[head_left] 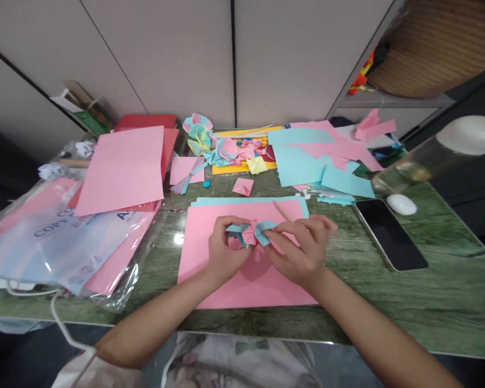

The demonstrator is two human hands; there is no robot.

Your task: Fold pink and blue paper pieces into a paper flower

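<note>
Both hands meet over a pink sheet [246, 280] lying on the green table [428, 302]. My left hand [224, 253] pinches the left side of a small folded blue and pink paper piece [251, 231]. Its right side is pinched by my right hand [301, 248], fingers curled round the blue fold. The piece is held just above the sheet. A blue sheet [210, 201] peeks out from under the pink one at its far edge.
A plastic pack of paper [64, 242] and a large pink sheet [123, 167] lie at left. Finished paper folds [214, 145] and a yellow tray sit at the back. Blue and pink offcuts [319, 161], a phone [390, 234] and a white mouse-like object [401, 204] lie at right.
</note>
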